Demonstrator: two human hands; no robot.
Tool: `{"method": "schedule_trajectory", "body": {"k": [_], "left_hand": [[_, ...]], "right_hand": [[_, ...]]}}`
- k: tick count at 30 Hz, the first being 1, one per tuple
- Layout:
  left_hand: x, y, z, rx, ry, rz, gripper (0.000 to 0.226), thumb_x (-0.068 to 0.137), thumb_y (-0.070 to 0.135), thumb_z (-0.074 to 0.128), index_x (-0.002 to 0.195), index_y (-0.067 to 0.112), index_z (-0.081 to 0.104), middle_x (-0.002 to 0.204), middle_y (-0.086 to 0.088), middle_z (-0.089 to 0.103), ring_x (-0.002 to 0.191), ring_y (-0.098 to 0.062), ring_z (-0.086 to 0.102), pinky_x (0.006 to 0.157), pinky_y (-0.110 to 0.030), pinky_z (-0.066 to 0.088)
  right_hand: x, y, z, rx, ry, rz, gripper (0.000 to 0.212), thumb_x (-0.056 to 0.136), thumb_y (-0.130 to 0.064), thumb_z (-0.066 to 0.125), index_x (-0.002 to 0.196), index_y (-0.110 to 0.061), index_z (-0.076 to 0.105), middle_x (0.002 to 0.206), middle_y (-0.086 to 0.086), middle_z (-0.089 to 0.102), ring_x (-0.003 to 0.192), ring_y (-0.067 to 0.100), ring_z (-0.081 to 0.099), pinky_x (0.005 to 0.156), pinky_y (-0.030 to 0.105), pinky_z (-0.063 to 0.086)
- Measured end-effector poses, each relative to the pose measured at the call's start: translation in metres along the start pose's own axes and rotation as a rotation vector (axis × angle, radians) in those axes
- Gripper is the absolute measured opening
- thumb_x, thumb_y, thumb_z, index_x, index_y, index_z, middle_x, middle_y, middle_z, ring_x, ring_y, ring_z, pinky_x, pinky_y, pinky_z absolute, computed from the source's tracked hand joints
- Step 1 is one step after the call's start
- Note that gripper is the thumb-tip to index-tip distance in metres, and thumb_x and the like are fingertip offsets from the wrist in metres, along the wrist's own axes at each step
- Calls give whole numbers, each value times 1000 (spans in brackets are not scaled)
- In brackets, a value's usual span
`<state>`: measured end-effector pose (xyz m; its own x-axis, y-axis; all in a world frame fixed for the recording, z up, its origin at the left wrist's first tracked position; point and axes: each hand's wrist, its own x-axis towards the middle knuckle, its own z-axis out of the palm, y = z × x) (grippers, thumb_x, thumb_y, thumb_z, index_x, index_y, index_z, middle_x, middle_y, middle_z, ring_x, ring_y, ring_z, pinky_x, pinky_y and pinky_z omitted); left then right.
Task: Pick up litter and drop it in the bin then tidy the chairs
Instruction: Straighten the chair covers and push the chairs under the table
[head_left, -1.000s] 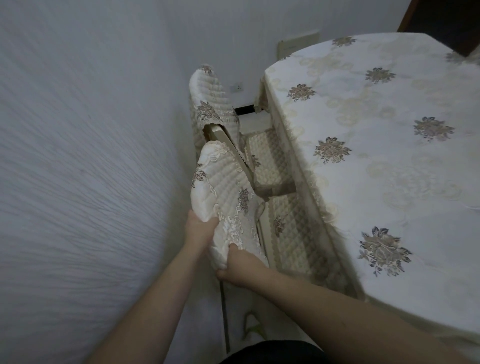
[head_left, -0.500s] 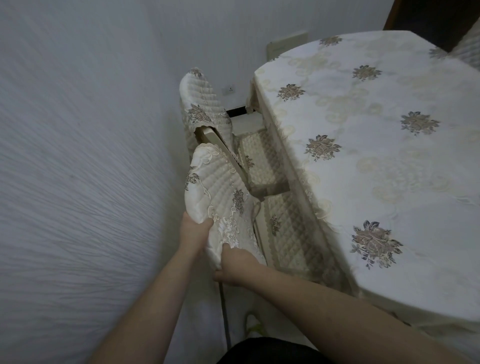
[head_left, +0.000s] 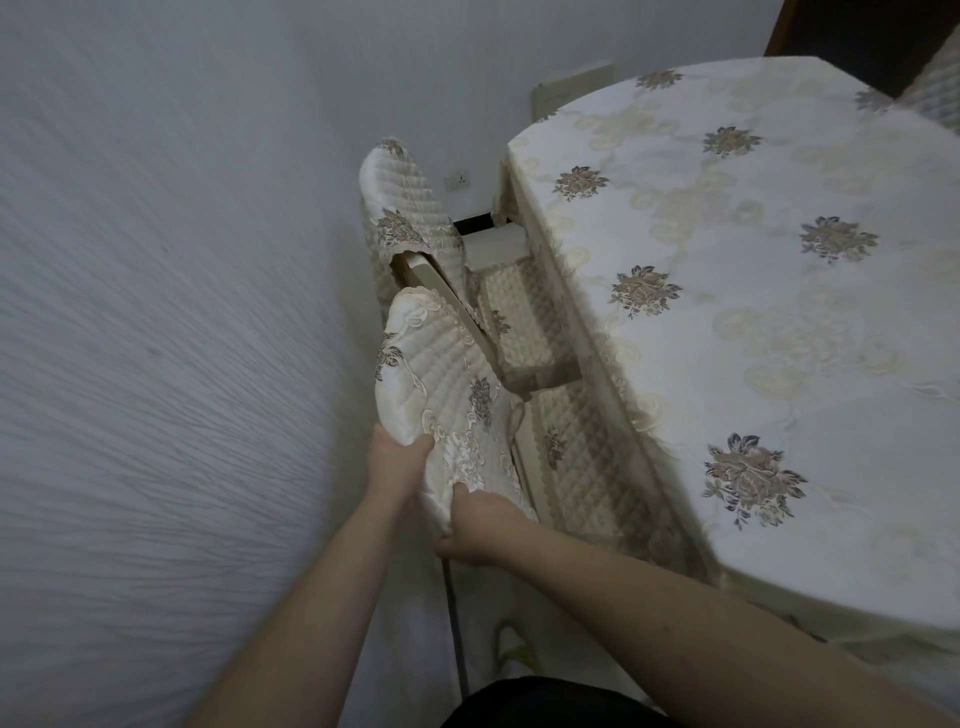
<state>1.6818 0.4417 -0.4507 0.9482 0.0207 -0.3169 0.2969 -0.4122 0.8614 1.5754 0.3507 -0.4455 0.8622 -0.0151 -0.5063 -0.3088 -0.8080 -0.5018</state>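
Two chairs with quilted cream covers stand between the wall and the table. The near chair's backrest (head_left: 441, 384) is gripped by both hands: my left hand (head_left: 397, 462) holds its left edge, my right hand (head_left: 480, 525) holds its lower edge. Its padded seat (head_left: 576, 457) is tucked partly under the table. The far chair's backrest (head_left: 402, 208) stands behind it, its seat (head_left: 519, 317) also partly under the table. No litter or bin is in view.
A table (head_left: 753, 291) with a cream floral cloth fills the right side. A textured white wall (head_left: 156, 338) runs close along the left. A wall socket (head_left: 460, 181) sits low behind the far chair. The gap between wall and chairs is narrow.
Both hands keep their grip on the near chair's backrest. The chairs and table have drifted slightly left in view; the chair itself shows little movement.
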Motion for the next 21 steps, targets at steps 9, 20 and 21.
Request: {"method": "schedule_trajectory", "body": {"k": [9, 20, 21], "left_hand": [[-9, 13, -2, 35, -12, -15, 62, 61, 23, 71, 120, 13, 53, 109, -8, 66, 98, -24, 65, 88, -45, 54], [-36, 26, 2, 134, 30, -35, 66, 81, 16, 71, 135, 5, 34, 123, -14, 54, 110, -31, 56, 93, -41, 49], [-43, 24, 2, 140, 18, -42, 68, 82, 18, 69, 137, 6, 31, 126, -14, 53, 112, -32, 55, 95, -42, 48]], "right_hand": [[-14, 14, 2, 125, 12, -8, 94, 78, -61, 60, 148, -16, 17, 125, 14, 58, 111, 32, 57, 79, 35, 42], [-55, 62, -17, 146, 108, -104, 82, 87, -61, 50, 150, -20, 18, 144, 11, 45, 128, 29, 46, 101, 39, 40], [-59, 67, -18, 165, 147, -102, 76, 90, -58, 49, 150, -20, 20, 143, 11, 46, 128, 28, 46, 101, 39, 40]]}}
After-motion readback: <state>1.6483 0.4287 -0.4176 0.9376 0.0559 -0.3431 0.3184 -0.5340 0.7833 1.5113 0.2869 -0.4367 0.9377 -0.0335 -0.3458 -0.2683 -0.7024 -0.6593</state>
